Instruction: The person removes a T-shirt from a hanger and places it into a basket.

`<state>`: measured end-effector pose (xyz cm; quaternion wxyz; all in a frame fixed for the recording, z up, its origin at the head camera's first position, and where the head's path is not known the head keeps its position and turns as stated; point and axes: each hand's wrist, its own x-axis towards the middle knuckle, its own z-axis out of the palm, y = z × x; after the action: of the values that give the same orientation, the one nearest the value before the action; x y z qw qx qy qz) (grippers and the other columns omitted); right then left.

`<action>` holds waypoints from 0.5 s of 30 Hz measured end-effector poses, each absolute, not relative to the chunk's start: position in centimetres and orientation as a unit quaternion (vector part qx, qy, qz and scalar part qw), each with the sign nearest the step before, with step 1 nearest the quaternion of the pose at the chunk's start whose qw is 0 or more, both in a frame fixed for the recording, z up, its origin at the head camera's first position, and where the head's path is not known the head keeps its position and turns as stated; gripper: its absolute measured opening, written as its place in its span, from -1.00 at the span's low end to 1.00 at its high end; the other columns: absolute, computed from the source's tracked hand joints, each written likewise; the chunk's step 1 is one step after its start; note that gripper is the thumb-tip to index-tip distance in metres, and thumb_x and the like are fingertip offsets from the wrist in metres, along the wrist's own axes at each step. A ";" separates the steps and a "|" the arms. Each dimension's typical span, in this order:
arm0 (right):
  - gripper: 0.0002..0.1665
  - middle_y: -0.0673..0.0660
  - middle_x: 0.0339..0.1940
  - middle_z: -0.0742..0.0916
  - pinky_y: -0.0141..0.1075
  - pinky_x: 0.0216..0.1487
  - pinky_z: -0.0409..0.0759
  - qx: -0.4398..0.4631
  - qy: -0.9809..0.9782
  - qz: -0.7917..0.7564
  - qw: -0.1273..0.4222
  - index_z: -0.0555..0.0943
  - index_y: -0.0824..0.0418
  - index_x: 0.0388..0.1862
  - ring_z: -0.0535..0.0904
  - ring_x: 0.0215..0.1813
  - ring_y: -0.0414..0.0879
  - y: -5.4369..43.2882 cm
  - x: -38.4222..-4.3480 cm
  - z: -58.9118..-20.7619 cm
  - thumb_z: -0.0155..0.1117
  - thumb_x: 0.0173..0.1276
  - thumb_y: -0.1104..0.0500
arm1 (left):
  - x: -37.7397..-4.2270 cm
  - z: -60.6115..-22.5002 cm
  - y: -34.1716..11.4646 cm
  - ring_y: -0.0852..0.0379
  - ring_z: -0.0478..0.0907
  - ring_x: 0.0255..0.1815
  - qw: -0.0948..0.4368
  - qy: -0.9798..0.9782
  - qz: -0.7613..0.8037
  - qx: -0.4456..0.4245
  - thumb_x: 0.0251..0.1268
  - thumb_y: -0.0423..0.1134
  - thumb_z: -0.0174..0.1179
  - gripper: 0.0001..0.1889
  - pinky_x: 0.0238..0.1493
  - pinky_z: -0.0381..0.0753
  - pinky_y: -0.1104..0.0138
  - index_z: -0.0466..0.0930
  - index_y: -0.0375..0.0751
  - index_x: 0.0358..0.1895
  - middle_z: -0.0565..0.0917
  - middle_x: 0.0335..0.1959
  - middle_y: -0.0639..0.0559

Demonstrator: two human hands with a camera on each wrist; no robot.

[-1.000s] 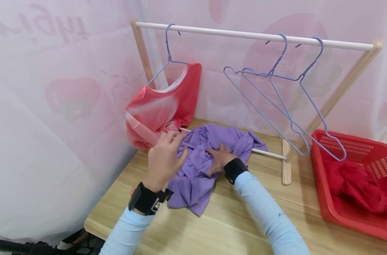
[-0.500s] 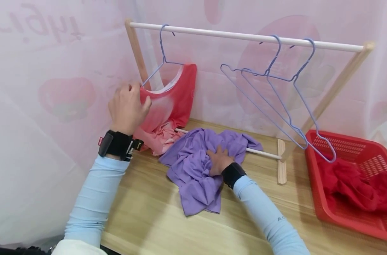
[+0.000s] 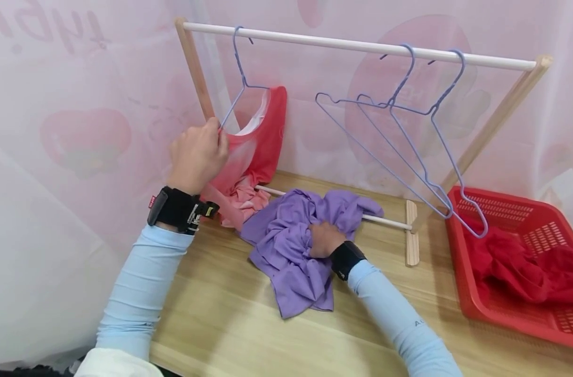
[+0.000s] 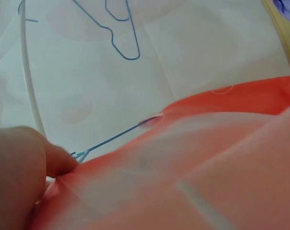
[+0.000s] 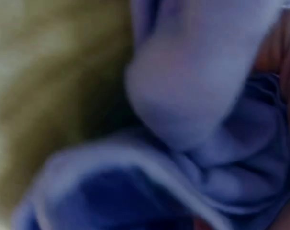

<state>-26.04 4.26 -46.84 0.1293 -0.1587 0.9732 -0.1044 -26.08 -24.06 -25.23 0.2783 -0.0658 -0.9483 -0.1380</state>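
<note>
A red and pale pink tie-dye shirt (image 3: 270, 136) hangs from a blue wire hanger (image 3: 242, 68) at the left of the rack. My left hand (image 3: 199, 154) pinches the shirt's near shoulder by the neckline, close beside the hanger's arm; the left wrist view shows the thumb (image 4: 61, 163) at the red fabric edge. The shirt's lower part is bunched on the table. A crumpled purple garment (image 3: 291, 241) lies over the rack's bottom bar. My right hand (image 3: 325, 240) grips a fold of it, fingertips buried in the cloth. Blurred purple folds (image 5: 183, 86) fill much of the right wrist view.
Two bare blue hangers (image 3: 392, 104) hang at the right of the rack's white top rail (image 3: 315, 39). A red plastic basket (image 3: 465, 293) holding red cloth (image 3: 517, 272) stands at the right. The wooden table's (image 3: 249, 340) left edge runs below my left arm, and printed curtains surround it.
My left hand has gone from beside the purple garment up and left to the red shirt's shoulder. The right hand's spread fingers have curled into the purple garment, whose front has shifted right.
</note>
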 end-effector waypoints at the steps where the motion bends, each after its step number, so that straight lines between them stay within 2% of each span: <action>1: -0.24 0.36 0.23 0.72 0.22 0.20 0.65 -0.171 0.972 -0.108 0.118 0.60 0.22 0.35 0.67 0.24 0.35 4.5 -26.0 -47.0 0.55 0.15 0.05 | -26.1 -25.3 -23.9 -0.30 0.57 -0.45 0.281 -0.948 -0.136 -0.063 0.62 -0.15 -0.11 -0.68 -0.51 0.41 0.03 0.56 -0.32 -0.13 0.55 -0.55 -0.24; 7: -0.36 0.26 0.10 0.79 0.13 0.20 0.67 -0.202 0.966 -0.142 0.080 0.69 0.24 0.20 0.72 0.16 0.24 5.7 -25.9 -47.6 0.50 0.06 0.16 | -25.5 -24.8 -23.2 -0.37 0.62 -0.40 0.302 -0.943 -0.134 -0.035 0.67 -0.11 -0.10 -0.62 -0.43 0.51 -0.06 0.57 -0.39 0.00 0.64 -0.47 -0.33; 11: -0.56 0.20 -0.04 0.81 0.11 0.03 0.72 -0.207 0.963 -0.161 0.056 0.71 0.12 -0.06 0.75 0.05 0.23 6.2 -25.3 -47.7 0.52 0.02 0.14 | -24.3 -24.0 -22.9 -0.41 0.64 -0.34 0.328 -0.933 -0.145 -0.027 0.69 -0.08 -0.09 -0.60 -0.32 0.59 -0.13 0.57 -0.39 0.00 0.69 -0.39 -0.38; 15: -0.68 0.11 -0.18 0.81 0.11 -0.13 0.72 -0.221 0.963 -0.155 0.006 0.65 0.02 -0.27 0.79 -0.08 0.20 6.5 -24.2 -47.3 0.52 -0.05 0.09 | -22.5 -23.5 -23.0 -0.35 0.59 -0.43 0.358 -0.920 -0.155 -0.046 0.68 -0.10 -0.06 -0.61 -0.41 0.52 -0.06 0.59 -0.40 -0.04 0.66 -0.45 -0.35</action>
<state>-24.25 6.53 -47.28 0.0055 -0.2205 0.9629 -0.1555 -22.47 -22.97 -23.55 0.3575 -0.0463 -0.9198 -0.1549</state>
